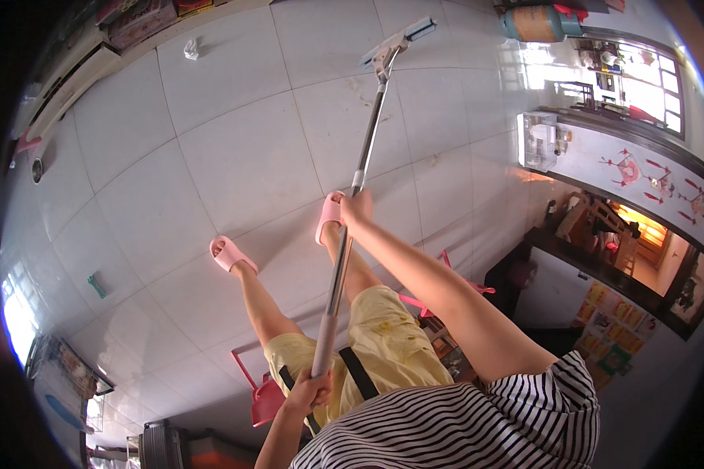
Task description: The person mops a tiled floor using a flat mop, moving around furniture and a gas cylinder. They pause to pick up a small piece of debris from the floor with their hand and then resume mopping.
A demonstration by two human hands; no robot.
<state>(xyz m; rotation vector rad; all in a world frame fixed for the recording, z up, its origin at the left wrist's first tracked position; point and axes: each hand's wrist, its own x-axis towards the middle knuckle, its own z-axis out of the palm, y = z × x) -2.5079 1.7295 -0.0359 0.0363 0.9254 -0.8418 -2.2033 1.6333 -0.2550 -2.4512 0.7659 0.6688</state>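
Long-handled floor mop [374, 119], both hands on it. Left hand [311, 391] clamped round the grey grip [325, 344] at the near end; right hand [357, 209] closed round the metal shaft farther up (its fingertips partly hidden). Mop head [393, 48] lies well beyond the right fingers, on pale floor tiles [235, 156].

Risks: the head is far from both hands, so a snag on a tile joint could wrench the shaft in the right fingers – cause would be the long lever. Same snag might push the butt end back at the striped shirt [414, 430], just behind the left fingers. Blue-green gas cylinder [532, 24] stands beyond and to the right of the right fingers, near the head; too wide a rightward swing could knock it. Right slipper [330, 219] shows just beside the right fingers in view, down on the floor – a pull straight back could run the head into it. Crumpled white scrap [192, 49], far ahead-left of the right fingers, could get dragged along by a leftward sweep. Tiles look glossy; can't tell if wet, but slipping is possible if so.
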